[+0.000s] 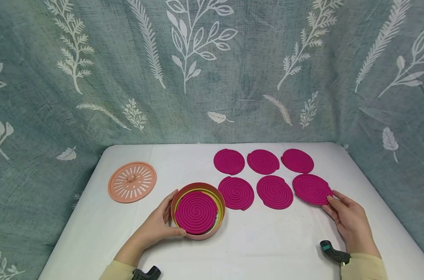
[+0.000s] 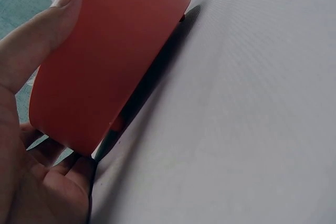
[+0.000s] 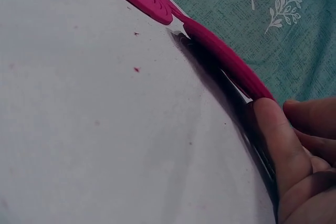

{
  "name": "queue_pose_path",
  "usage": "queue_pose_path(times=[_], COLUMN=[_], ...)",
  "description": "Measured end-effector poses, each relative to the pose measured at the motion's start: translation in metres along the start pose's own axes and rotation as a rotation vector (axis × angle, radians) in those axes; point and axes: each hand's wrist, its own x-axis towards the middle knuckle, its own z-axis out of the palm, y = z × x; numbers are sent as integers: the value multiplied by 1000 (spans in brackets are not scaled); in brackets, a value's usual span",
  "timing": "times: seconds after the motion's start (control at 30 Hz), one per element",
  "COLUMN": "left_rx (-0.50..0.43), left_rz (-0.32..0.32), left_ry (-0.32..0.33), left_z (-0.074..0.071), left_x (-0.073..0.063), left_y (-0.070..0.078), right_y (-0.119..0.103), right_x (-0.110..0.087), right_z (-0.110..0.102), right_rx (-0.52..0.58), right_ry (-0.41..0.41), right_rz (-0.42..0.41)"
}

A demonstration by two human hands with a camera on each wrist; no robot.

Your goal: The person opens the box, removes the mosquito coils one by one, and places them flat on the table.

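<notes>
In the head view my left hand [image 1: 163, 221] holds a round orange-pink box [image 1: 173, 223] by its left side, thumb at the front and fingers behind. A magenta mosquito coil [image 1: 196, 212] lies inside it, within a yellow inner ring. The left wrist view shows the box's smooth outer wall [image 2: 110, 56] and its underside tilted off the white surface. My right hand [image 1: 350, 219] pinches the right edge of another mosquito coil [image 1: 311, 189] between thumb and fingers. In the right wrist view that coil [image 3: 226, 56] has its near edge raised above the table, with a dark shadow below.
Several more magenta coils [image 1: 235, 193] lie flat in two rows at the back right of the white table [image 1: 268, 241]. An orange slotted lid [image 1: 132, 182] with a small knob rests at the left. A patterned green cloth [image 1: 212, 77] hangs behind the table.
</notes>
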Motion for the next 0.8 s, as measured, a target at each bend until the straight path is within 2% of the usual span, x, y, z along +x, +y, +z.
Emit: queue_pose_path(times=[0.4,0.8], left_rx=[-4,5], left_rz=[6,8], left_ry=[-7,-4], left_z=[0,0], left_x=[0,-1], left_y=[0,2], right_y=[-3,-8], right_x=[-4,-6], right_z=[-2,-14], right_rx=[-55,-18], right_ry=[33,73], right_rz=[38,58])
